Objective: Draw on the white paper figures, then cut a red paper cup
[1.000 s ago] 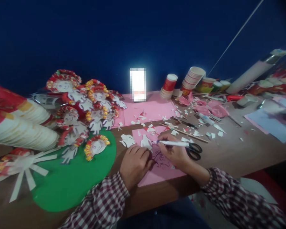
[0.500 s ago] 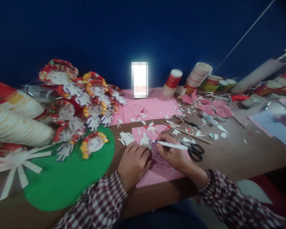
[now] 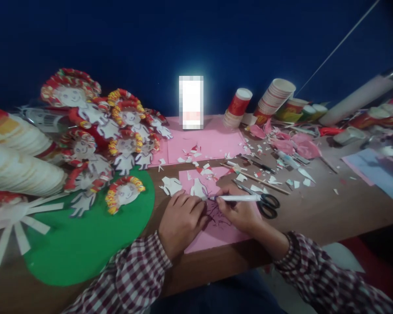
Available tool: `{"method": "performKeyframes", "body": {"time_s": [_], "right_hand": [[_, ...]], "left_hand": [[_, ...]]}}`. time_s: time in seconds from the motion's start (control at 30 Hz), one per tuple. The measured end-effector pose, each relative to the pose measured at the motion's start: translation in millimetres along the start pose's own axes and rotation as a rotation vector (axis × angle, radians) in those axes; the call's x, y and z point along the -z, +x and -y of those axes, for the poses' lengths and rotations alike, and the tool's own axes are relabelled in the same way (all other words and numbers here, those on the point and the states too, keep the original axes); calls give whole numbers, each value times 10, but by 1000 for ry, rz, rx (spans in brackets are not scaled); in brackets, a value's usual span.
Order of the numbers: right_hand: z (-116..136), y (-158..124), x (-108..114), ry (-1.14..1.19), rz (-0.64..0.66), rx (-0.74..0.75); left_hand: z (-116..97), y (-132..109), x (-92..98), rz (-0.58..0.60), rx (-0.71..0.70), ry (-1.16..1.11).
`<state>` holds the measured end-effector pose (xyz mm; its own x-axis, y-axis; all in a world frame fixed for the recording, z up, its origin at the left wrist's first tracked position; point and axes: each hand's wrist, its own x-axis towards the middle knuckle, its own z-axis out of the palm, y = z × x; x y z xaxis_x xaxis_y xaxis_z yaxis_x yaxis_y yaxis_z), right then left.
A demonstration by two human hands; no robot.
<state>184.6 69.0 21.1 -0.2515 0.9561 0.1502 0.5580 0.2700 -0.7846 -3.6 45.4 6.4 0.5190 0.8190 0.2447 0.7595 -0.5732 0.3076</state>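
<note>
My right hand point(image 3: 238, 211) is closed round a white pen point(image 3: 236, 198), whose tip touches a pink paper sheet point(image 3: 216, 233) marked with dark lines. My left hand point(image 3: 180, 220) rests on the sheet's left edge with its fingers curled, pressing the paper down beside the pen tip. White paper cut-out figures point(image 3: 198, 187) lie just beyond both hands. Black-handled scissors point(image 3: 267, 205) lie right behind my right hand.
A green round sheet point(image 3: 85, 244) lies at the left, with several paper-doll figures point(image 3: 124, 194) with red and yellow hair on and behind it. Stacked paper cups point(image 3: 19, 170) sit far left and more cups point(image 3: 275, 100) at the back. Paper scraps and wooden sticks point(image 3: 265, 185) litter the table's middle right.
My head has shifted, so the scene slid a little left and up in view. The pen tip has moved slightly along the drawn lines. My left hand stays pressed on the paper.
</note>
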Motion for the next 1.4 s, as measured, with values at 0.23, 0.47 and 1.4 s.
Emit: {"method": "performKeyframes", "body": {"time_s": [0.23, 0.47, 1.4], "right_hand": [[-54, -19, -27, -3, 19, -29], [-73, -18, -27, -33, 22, -12], [-112, -12, -42, -87, 61, 56]], "left_hand": [[-15, 4, 27, 23, 6, -10], [-13, 3, 26, 16, 2, -8], [-17, 2, 27, -2, -4, -18]]}}
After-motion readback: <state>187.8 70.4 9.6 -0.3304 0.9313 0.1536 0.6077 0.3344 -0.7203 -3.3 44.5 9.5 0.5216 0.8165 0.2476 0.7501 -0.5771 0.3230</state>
